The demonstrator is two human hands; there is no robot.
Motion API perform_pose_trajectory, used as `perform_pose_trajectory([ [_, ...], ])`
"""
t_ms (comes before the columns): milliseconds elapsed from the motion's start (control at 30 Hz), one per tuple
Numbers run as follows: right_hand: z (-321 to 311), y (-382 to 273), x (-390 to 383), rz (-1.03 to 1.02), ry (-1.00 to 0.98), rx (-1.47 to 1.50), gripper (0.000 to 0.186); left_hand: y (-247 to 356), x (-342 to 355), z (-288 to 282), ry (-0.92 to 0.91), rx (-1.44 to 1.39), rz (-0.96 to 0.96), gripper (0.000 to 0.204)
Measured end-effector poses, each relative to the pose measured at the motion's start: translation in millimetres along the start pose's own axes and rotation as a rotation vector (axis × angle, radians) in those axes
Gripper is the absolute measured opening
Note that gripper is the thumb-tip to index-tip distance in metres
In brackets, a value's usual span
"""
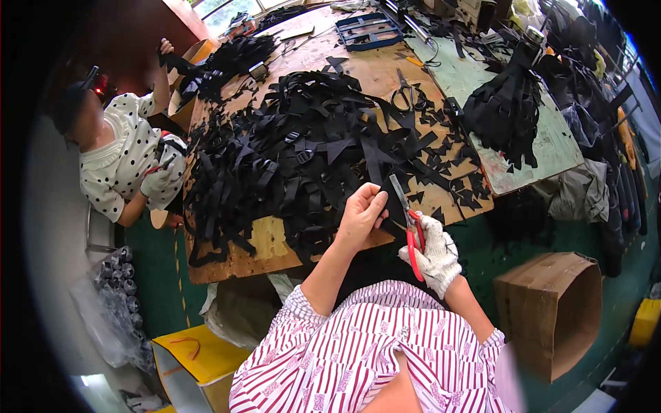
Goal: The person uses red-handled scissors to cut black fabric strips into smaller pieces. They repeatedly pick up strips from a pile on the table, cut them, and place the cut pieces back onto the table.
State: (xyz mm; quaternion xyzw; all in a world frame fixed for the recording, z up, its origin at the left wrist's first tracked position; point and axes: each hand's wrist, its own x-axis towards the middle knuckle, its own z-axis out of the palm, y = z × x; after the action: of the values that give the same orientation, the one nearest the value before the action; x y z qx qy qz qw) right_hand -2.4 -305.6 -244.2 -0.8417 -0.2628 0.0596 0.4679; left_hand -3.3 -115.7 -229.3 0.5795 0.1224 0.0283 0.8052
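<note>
My bare left hand [361, 215] is closed, thumb against fingers, in a pinch on a black webbing strap [385, 194] at the near edge of the pile. My right hand [435, 253], in a white knit glove, grips red-handled snips [414, 242]. Their grey metal blades point up and away, just right of my left fingertips. Whether the blades touch the strap is unclear. Before me spreads a large heap of black straps [296, 151], some with small black buckles. Small black triangular offcuts [458, 162] lie scattered to its right.
Black-handled scissors [406, 95] and a blue tray [368, 32] lie on the wooden table [275, 237]. A green board [496, 168] carries more black straps. At left, another person [131, 151] holds a red-handled tool. A cardboard box [530, 310] and yellow box [200, 354] stand below.
</note>
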Motion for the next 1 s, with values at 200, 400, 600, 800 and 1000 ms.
perform_pose_trajectory([
  [200, 14.0, 14.2, -9.0, 0.065, 0.017, 0.251, 0.068, 1.1, -3.3, -0.1, -0.04, 0.054, -0.058, 0.011],
  [400, 10.4, 7.3, -13.6, 0.122, -0.056, 0.286, 0.064, -7.8, -4.2, -4.0, -0.043, 0.062, 0.007, 0.011],
  [600, 11.8, 4.6, -12.7, 0.053, 0.001, 0.249, 0.059, -14.5, -12.1, -2.9, -0.091, 0.082, -0.034, 0.01],
  [800, 34.0, 20.6, -23.8, 0.246, 0.0, 0.73, 0.058, -20.8, -11.4, -4.5, -0.064, 0.073, -0.053, 0.011],
  [1000, 30.0, 20.9, -23.8, 0.268, -0.034, 0.582, 0.043, -12.4, -23.0, 5.0, -0.083, 0.097, -0.144, 0.011],
])
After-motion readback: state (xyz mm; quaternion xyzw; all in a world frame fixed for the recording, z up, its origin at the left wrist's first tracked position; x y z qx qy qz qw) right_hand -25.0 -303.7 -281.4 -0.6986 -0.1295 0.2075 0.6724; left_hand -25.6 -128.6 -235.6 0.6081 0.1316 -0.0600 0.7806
